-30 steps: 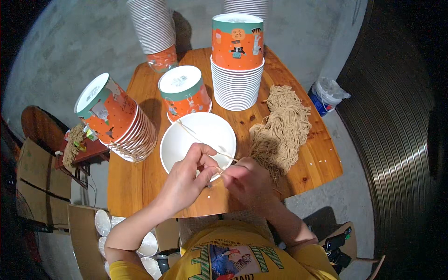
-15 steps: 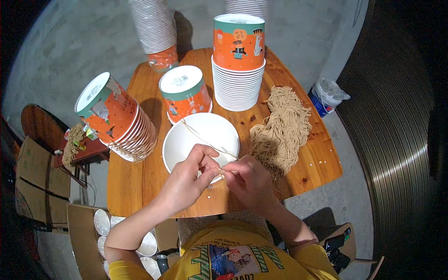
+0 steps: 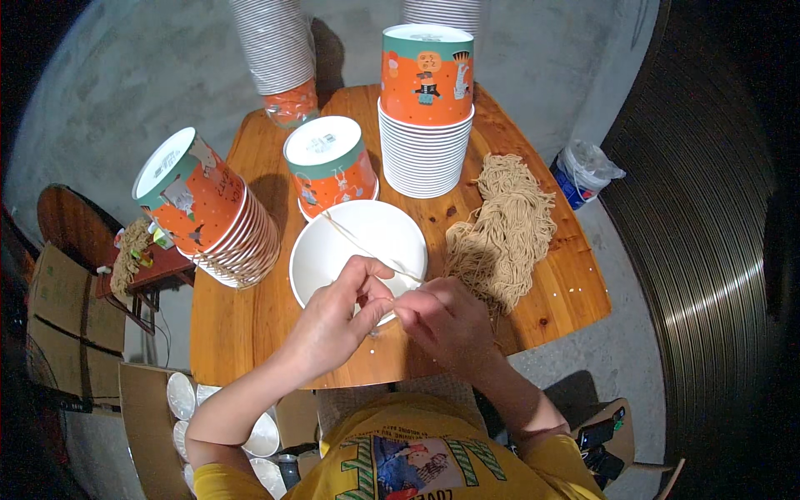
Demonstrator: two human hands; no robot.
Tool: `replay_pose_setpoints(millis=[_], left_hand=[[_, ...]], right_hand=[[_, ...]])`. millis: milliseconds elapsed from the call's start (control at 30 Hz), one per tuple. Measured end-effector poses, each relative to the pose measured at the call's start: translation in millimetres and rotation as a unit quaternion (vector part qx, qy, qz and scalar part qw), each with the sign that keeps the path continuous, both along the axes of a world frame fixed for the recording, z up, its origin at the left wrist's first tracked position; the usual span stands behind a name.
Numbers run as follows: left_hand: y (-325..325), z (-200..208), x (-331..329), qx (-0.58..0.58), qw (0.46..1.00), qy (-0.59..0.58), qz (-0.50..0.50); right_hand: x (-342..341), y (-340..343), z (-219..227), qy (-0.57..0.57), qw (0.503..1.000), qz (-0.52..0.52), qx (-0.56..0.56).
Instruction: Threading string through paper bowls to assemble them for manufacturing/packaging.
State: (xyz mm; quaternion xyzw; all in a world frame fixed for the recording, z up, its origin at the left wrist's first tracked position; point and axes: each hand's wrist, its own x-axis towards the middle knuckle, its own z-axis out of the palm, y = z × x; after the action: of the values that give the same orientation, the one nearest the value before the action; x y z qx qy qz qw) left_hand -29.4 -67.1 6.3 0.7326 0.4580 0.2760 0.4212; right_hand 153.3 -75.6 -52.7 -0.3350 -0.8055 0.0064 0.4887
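A white paper bucket (image 3: pixel 321 250) lies with its mouth toward me on the table, its inside showing. In front of its mouth, my left hand (image 3: pixel 346 312) pinches a thin tan cord (image 3: pixel 367 248) between thumb and fingers. My right hand (image 3: pixel 442 321) meets it fingertip to fingertip and is closed on the same cord. One loose length of the cord runs up and left across the bucket. Where the fingers meet, the cord is mostly hidden. To the right of the bucket lies a heap of tan cords (image 3: pixel 508 229).
Upside-down stacks of orange and green buckets stand at the left (image 3: pixel 212 208), the middle (image 3: pixel 329 167) and the back (image 3: pixel 427 100). The left stack has cords around its rims. A tall wrapped stack (image 3: pixel 271 50) rises behind. Below the table's left edge, a carton (image 3: pixel 150 425) holds white buckets.
My right fingers have turned slightly and closed over the cord near the left fingertips. The left hand has hardly moved, and the bucket stays in place.
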Motion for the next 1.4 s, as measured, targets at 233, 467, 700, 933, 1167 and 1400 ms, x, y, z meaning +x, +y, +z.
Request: replay_pose_setpoints(millis=[233, 467, 700, 933, 1167, 1400], left_hand=[[-1.9, 2.0, 2.3, 0.033, 0.999, 0.014, -0.037], [1.7, -7.5, 1.7, 0.202, 0.973, 0.085, -0.074], [0.7, -6.1, 2.9, 0.225, 0.965, 0.113, -0.071], [0.2, -7.4, 5.3, 0.227, 0.966, 0.109, -0.053], [0.4, -9.1, 6.7, 0.306, 0.939, 0.155, -0.016], [0.3, -12.2, 5.2, 0.405, 0.893, 0.195, -0.006]], right_hand=[[-7.2, -1.7, -8.5, 0.087, 0.994, 0.003, -0.060], [-5.2, -25.8, -11.8, 0.150, 0.964, -0.022, -0.220], [-13.4, -31.4, -29.5, 0.159, 0.968, 0.011, -0.193], [-18.8, -38.5, -26.4, 0.187, 0.943, 0.041, -0.271], [-20.1, -35.1, -25.3, 0.147, 0.955, 0.047, -0.254], [-35.8, -29.4, -32.0, 0.086, 0.983, 0.019, -0.161]])
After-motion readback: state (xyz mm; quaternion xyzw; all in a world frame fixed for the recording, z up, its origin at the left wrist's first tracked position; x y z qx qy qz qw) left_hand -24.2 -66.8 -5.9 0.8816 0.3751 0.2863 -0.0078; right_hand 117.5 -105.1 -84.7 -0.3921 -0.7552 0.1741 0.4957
